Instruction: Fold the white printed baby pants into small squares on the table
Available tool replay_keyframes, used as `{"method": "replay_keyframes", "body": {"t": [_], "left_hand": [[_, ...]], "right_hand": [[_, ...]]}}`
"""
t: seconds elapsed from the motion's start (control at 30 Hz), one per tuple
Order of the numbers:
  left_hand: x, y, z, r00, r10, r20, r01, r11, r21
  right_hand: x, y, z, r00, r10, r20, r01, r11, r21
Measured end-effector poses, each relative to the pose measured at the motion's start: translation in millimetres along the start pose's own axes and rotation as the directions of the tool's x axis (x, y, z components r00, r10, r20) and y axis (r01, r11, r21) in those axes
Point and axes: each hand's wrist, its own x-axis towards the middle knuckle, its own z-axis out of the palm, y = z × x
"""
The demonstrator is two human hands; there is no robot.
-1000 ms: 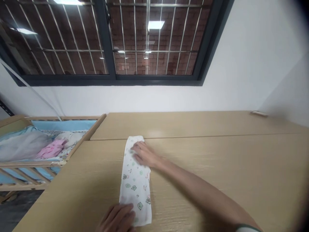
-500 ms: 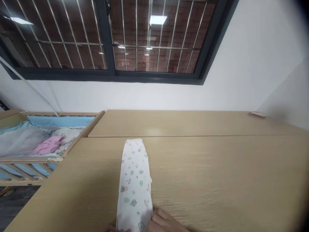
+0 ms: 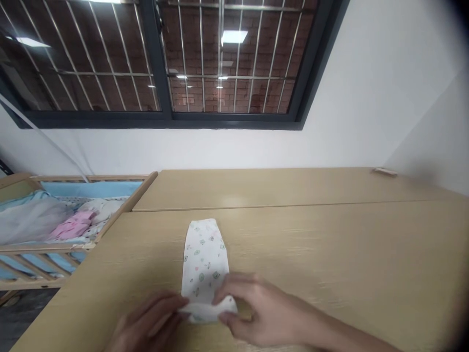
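The desk (image 3: 330, 254) is broad, pale wood with fine light streaks in its grain, and a straight seam (image 3: 286, 206) crosses it toward the back. A white printed cloth (image 3: 205, 256) lies lengthwise on the front part, its near end folded up. A small, flat, pale object (image 3: 384, 171) rests at the far right.

You get bright light on the white wall (image 3: 366, 73), while the window (image 3: 160, 63) is dark and mirrors glaring light panels (image 3: 234, 36). A pale sheen marks the far part of the table (image 3: 311, 244), with soft shadow near left. Blur softens your left hand (image 3: 150, 320), right hand (image 3: 264, 310) and the printed cloth's (image 3: 207, 254) near fold. Dark, unfocused blur borders your right edge.
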Motion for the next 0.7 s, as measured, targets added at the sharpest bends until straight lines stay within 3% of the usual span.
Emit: {"method": "replay_keyframes", "body": {"t": [0.07,0.2,0.3,0.43,0.53,0.7], "left_hand": [[24.0,-6.7,-0.4,0.997,-0.040,-0.072,0.036,0.998,-0.053],[61.3,-37.8,13.0,0.982,-0.188,-0.004,0.188,0.982,-0.019],[86.5,-65.7,26.9,0.930,-0.357,0.087,0.353,0.934,0.060],[111.8,-95.3,46.9,0.857,-0.491,0.156,0.476,0.870,0.126],[120.1,-110.3,62.3,0.823,-0.540,0.175,0.503,0.837,0.215],[128.7,-125.9,78.6,0.827,-0.535,0.174,0.472,0.828,0.303]], "right_hand": [[14.6,9.4,-8.1,0.996,-0.015,-0.083,0.014,1.000,-0.019],[50.6,44.6,-19.7,0.981,0.059,-0.185,-0.065,0.997,-0.029],[80.2,78.2,-20.4,0.960,0.088,-0.265,-0.102,0.994,-0.039],[115.0,120.6,-13.5,0.925,0.115,-0.361,-0.146,0.988,-0.059],[133.9,145.3,-7.7,0.912,0.148,-0.384,-0.181,0.982,-0.051],[150.6,170.4,0.8,0.891,0.221,-0.398,-0.249,0.968,-0.020]]}}
